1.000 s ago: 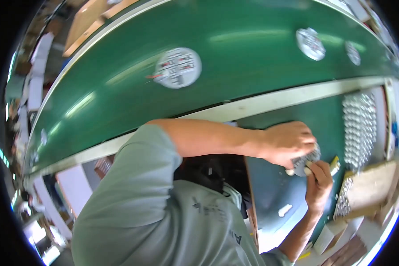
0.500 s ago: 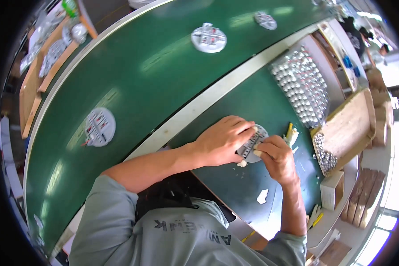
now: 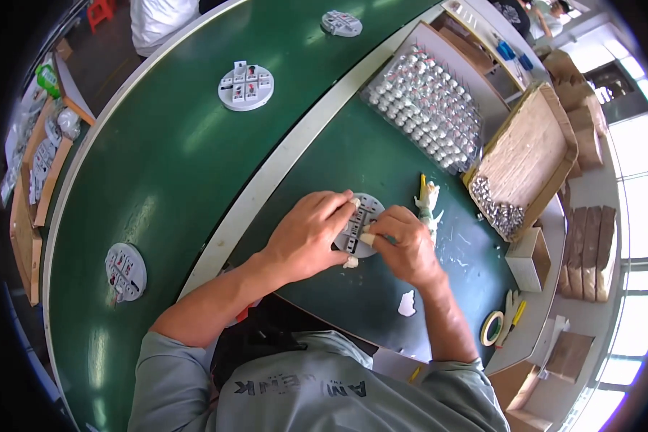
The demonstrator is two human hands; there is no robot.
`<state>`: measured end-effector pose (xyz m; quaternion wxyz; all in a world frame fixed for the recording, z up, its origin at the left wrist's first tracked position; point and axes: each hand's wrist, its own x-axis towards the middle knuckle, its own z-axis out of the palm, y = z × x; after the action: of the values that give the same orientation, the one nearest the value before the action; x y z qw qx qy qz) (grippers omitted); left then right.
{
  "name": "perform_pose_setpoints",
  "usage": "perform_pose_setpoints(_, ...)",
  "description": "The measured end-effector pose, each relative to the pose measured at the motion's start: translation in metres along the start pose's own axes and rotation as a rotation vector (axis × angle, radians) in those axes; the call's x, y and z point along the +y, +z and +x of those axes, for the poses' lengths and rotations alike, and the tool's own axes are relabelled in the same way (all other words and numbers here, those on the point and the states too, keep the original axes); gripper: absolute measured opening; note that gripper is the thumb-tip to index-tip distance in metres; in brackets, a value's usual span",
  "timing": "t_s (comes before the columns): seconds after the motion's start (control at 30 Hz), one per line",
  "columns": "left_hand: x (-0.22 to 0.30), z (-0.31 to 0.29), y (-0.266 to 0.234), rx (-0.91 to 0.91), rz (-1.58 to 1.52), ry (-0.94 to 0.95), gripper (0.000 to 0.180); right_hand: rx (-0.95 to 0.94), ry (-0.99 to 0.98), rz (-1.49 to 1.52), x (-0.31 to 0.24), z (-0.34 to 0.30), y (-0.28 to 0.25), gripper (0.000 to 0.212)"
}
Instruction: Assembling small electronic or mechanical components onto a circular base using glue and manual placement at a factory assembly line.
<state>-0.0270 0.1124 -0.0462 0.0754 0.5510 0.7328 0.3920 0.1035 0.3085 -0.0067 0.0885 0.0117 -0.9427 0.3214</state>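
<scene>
Near the middle of the green surface [image 3: 381,165], both hands work the round grey disc [image 3: 358,225], left hand [image 3: 311,234] steadying its rim, right hand [image 3: 405,241] pinching a small pale piece into a slot, so filling seems unfinished.

Round grey slotted disc [image 3: 358,225] flat on green table [image 3: 381,158].

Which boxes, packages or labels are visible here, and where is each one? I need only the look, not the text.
Small cardboard box: right of the hands, brown, open.
Flat cardboard tray: upper right, wide, holds silver parts.
Stack of brown cartons: far right edge.
Tape roll: lower right, pale ring.
</scene>
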Motion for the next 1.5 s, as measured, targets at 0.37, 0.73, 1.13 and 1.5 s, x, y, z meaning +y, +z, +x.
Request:
perform_pose_setpoints(0.37, -0.01, 0.001, 0.007, 0.085, 0.077, -0.001, 0.088, 0.629, 0.537, -0.427, 0.053, -0.032, -0.044, 0.018)
perform_pose_setpoints(0.73, -0.012, -0.003, 0.013, 0.191, 0.058, 0.076, 0.091, 0.299, 0.837, -0.698, 0.209, -0.052, -0.15, 0.044)
perform_pose_setpoints(1.13, -0.01, -0.005, 0.001, 0.223, -0.145, -0.004, 0.065, 0.989, 0.587, -0.038, 0.144, -0.055, -0.092, 0.03)
perform_pose_setpoints(1.5, -0.021, 0.006, -0.031, -0.06, -0.634, -0.544, 0.079, 0.808, 0.562, 0.186, 0.129, -0.057, 0.0, 0.024)
